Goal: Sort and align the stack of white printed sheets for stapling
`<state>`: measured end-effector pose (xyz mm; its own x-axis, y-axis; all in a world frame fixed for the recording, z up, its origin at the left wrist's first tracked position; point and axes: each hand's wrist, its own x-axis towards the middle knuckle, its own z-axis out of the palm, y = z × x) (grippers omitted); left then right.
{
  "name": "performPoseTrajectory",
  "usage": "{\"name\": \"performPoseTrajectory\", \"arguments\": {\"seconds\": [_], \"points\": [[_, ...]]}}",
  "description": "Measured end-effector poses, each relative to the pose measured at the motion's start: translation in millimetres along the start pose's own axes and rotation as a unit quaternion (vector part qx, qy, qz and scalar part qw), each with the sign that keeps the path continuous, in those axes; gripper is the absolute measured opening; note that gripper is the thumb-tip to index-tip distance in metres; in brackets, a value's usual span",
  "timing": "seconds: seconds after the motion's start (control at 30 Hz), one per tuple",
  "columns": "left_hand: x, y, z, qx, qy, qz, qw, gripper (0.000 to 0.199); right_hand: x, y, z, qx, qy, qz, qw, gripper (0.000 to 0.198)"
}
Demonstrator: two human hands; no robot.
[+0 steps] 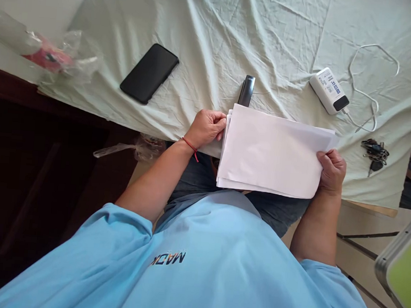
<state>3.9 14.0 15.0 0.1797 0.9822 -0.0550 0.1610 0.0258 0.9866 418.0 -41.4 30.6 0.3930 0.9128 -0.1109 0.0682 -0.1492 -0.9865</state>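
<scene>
A small stack of white paper sheets [272, 152] is held over my lap at the table's near edge, its sheets slightly out of line at the left and bottom. My left hand [208, 128], with a red string at the wrist, is closed at the stack's upper left edge, fingers curled against it. At the right edge my right hand [331, 170] pinches the sheets, thumb on top and the other fingers curled underneath. Just beyond the paper's top edge lies a black stapler [246, 90], its near end hidden behind the sheets.
A black phone [149, 73] lies on the pale green cloth [209, 25] at left. To the right are a white power bank [329, 91] with a white cable [375, 104] and a bunch of keys [375, 153]. A plastic bottle [11, 29] lies far left. A green-topped stool [407, 267] stands lower right.
</scene>
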Motion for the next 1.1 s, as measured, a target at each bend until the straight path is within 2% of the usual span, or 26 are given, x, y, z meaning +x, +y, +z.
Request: {"name": "performPoseTrajectory", "arguments": {"seconds": [0.17, 0.27, 0.4, 0.7, 1.1], "points": [[3.7, 2.5, 4.7, -0.011, 0.035, -0.044, 0.998, 0.025, -2.4, -1.7, -1.4, 0.017, -0.017, 0.005, 1.0, 0.038], [3.5, 5.6, 6.0, -0.008, 0.047, -0.055, 0.997, 0.026, -4.0, -2.7, -0.6, 0.023, -0.024, 0.005, 0.999, 0.034], [2.9, 5.9, 6.5, -0.013, 0.056, -0.057, 0.997, 0.025, -4.9, -3.6, 0.2, 0.028, -0.032, 0.006, 0.999, 0.03], [0.0, 5.4, 5.2, -0.031, 0.038, -0.033, 0.998, 0.021, -8.2, -9.1, -0.3, 0.026, -0.041, 0.027, 0.998, 0.034], [1.9, 3.4, 7.3, -0.038, 0.058, -0.044, 0.997, 0.022, -7.7, -11.4, -0.3, 0.019, -0.041, 0.039, 0.998, 0.031]]}}
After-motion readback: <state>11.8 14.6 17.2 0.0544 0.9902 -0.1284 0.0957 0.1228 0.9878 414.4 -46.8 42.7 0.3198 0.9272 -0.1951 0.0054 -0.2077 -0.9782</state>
